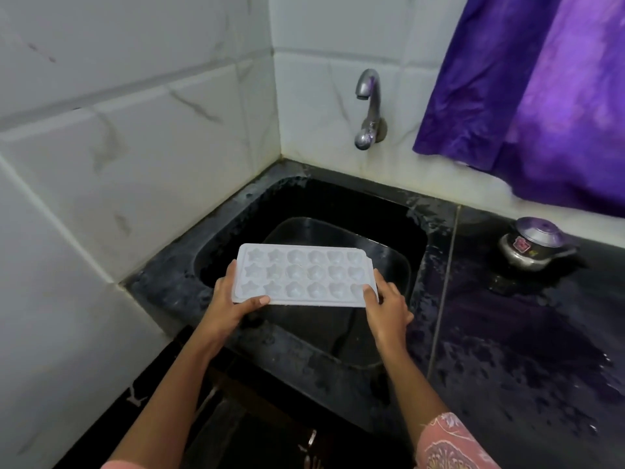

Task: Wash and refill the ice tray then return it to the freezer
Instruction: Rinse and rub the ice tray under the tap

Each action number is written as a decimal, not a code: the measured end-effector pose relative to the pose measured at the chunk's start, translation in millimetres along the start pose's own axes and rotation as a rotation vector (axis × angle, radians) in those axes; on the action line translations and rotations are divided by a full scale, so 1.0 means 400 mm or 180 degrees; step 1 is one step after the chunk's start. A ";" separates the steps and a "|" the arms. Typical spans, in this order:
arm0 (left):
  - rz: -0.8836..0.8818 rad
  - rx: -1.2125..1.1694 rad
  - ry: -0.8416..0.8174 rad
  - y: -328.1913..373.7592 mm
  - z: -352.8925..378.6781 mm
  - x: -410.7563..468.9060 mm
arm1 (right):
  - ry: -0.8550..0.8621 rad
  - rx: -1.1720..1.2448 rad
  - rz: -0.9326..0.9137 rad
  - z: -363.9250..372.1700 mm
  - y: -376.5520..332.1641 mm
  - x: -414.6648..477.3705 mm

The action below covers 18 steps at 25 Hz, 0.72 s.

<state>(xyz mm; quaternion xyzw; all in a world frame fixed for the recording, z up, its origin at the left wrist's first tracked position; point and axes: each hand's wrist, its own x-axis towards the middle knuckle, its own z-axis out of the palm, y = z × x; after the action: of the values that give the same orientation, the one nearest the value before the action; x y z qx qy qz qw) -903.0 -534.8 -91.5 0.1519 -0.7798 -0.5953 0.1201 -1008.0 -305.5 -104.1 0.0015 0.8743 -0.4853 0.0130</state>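
Note:
A white ice tray (pixel 304 274) with star and heart shaped cups is held level over the black sink (pixel 236 211). My left hand (pixel 230 306) grips its left end, thumb along the near edge and fingers underneath. My right hand (pixel 385 308) grips the right end, thumb on top of the rim. A black tub (pixel 389 262) sits inside the sink below the tray. The metal tap (pixel 368 106) juts from the tiled wall behind the sink; no water runs from it.
White tiled walls (pixel 135 147) close in on the left and back. The wet black counter (pixel 524 333) stretches right, with a small steel lidded pot (pixel 534 245) near the wall. A purple curtain (pixel 541 96) hangs at the upper right.

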 end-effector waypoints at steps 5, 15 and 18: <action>-0.0045 -0.0304 -0.0363 0.012 0.036 0.159 | -0.0194 -0.0175 0.0055 -0.016 -0.022 0.109; -0.0525 -0.1077 -0.0590 0.019 0.078 0.373 | -0.0177 -0.1011 0.0090 0.003 -0.037 0.222; -0.0568 -0.1124 -0.0687 0.029 0.089 0.424 | 0.0003 -0.0990 0.0272 0.007 -0.046 0.227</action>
<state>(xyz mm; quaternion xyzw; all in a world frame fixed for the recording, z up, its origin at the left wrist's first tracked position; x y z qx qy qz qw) -1074.1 -564.8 -88.6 0.1323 -0.6552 -0.7437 0.0076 -1099.1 -318.4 -92.0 0.0369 0.9380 -0.3430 0.0333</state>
